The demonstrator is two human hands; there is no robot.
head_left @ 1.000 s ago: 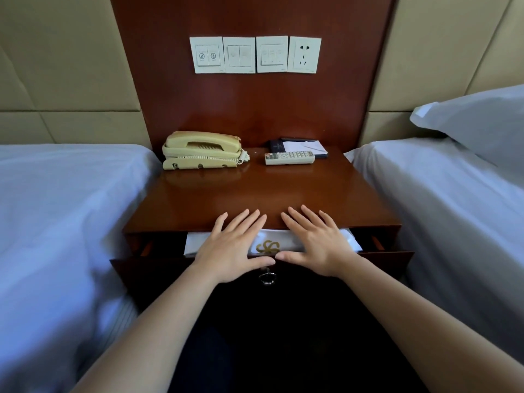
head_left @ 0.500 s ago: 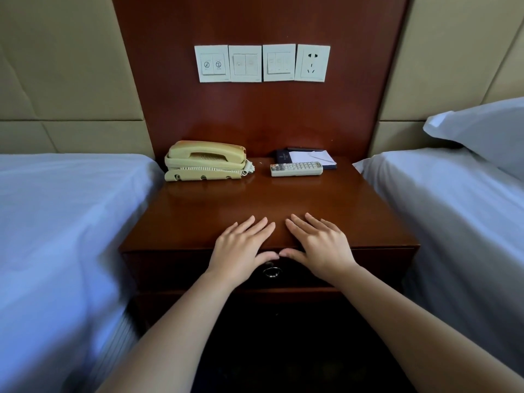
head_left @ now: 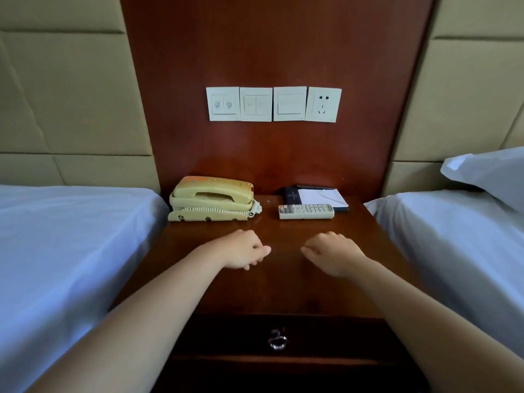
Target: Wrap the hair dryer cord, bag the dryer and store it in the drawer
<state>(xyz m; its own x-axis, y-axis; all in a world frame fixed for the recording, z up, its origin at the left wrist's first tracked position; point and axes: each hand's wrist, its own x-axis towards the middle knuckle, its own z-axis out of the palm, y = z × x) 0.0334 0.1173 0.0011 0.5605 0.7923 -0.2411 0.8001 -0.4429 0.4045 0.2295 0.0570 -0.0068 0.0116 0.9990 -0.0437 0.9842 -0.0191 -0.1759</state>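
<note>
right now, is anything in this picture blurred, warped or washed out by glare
Head view: the wide lens splays the edges of the wood panel; the left hand and right hand are soft at the fingers; a faint sheen lies on the nightstand top by the phone; the drawer front is in deep shadow, only its ring pull glinting.

The drawer [head_left: 326,336] is a wide, shallow one with a dark reddish-brown wooden front. It sits directly under the near edge of the tabletop [head_left: 283,290], facing the viewer. Its front lies in deep shadow, so the seam is hard to read, but it appears pushed fully in, flush with the frame. A small silvery metal ring pull [head_left: 278,342] hangs at the middle of the front, catching a little light.
</note>
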